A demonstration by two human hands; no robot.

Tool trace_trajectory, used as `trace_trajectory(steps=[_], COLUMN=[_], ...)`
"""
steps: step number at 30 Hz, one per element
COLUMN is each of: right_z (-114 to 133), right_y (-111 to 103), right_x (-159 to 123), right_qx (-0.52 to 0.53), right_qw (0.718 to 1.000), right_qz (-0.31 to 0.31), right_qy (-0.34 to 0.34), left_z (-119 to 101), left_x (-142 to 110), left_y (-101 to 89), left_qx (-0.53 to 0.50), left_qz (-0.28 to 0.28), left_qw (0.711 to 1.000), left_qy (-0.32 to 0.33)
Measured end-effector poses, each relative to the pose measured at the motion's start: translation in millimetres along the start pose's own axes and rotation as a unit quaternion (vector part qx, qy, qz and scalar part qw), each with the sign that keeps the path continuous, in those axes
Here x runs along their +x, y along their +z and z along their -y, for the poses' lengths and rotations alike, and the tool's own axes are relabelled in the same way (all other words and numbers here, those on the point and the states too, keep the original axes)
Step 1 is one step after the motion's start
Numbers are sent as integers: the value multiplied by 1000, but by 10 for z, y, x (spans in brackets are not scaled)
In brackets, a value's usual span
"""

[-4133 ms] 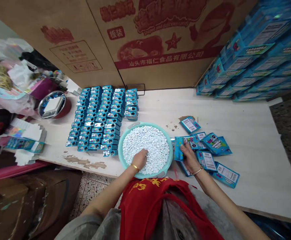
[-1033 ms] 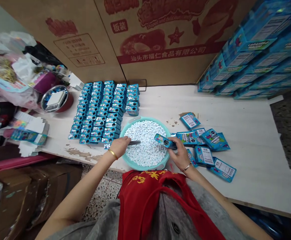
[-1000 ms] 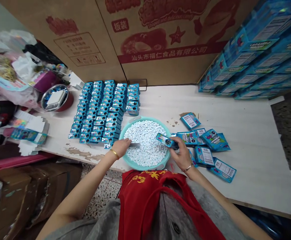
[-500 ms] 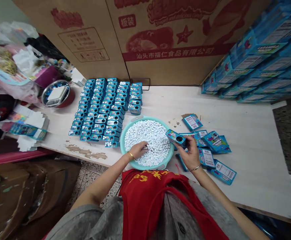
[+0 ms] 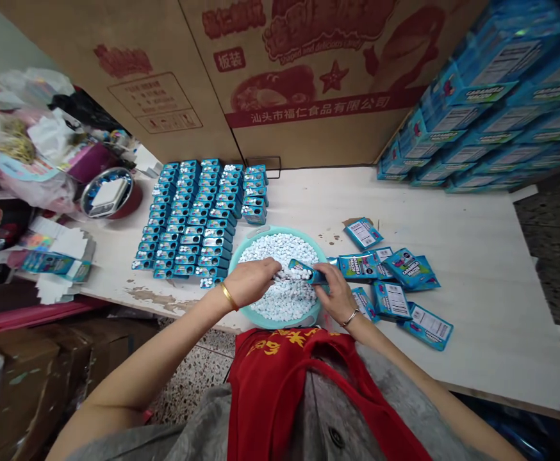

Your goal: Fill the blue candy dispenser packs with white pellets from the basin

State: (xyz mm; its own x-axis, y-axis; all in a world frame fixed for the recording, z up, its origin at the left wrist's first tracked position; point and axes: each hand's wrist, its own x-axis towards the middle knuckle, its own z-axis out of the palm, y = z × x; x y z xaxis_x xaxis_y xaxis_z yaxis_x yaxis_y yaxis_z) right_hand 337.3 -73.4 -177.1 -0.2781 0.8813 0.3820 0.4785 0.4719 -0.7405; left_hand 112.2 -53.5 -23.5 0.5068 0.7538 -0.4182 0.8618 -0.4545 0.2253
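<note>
My left hand (image 5: 254,282) is closed over a turquoise basin (image 5: 236,256) heaped with small white candies (image 5: 284,307). It grips a small metal scoop, now mostly hidden behind my fingers and candies. My right hand (image 5: 336,291), fingers wrapped round it, holds a small blue candy box (image 5: 312,276) tilted over the basin. White candies lie on the box's top face around its opening, right beside my left fingertips. Left of the basin, rows of similar blue boxes (image 5: 191,221) stand upright with round holes on top, some with white candies on them.
Blue printed pouches (image 5: 407,267) lie scattered right of the basin. Stacked blue packs (image 5: 472,121) rise at the back right, beside a large cardboard carton (image 5: 304,141). A red bowl (image 5: 131,202) holding a white scale, plus plastic bags (image 5: 44,141), sits at the left.
Half a second ago my left hand was down in the candies; now it is raised against the box. The box has come left over the basin, and candies now lie on its top.
</note>
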Motion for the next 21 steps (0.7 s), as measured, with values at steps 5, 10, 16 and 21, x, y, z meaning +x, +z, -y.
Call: trace_trajectory(steps=[5,10,16,21], right_z=[47,1,-60,-52], right_y=[73,71,-42,-185], right_x=[17,1,-5,12], right_qx=[21,26,36,33], right_qw=[1000,1000,998,995], right_qz=[5,-3,-15,-39], right_qy=[-4,10,47,82], left_z=[-425,-362,484,797], left_x=[26,-27,-49,276], left_y=[-267,-246,323,1053], left_qx=[115,115,46,-61], left_qz=[32,-19,-54,-2], left_qw=[992,993,989,985], left_qy=[-48,-22,-132,-163])
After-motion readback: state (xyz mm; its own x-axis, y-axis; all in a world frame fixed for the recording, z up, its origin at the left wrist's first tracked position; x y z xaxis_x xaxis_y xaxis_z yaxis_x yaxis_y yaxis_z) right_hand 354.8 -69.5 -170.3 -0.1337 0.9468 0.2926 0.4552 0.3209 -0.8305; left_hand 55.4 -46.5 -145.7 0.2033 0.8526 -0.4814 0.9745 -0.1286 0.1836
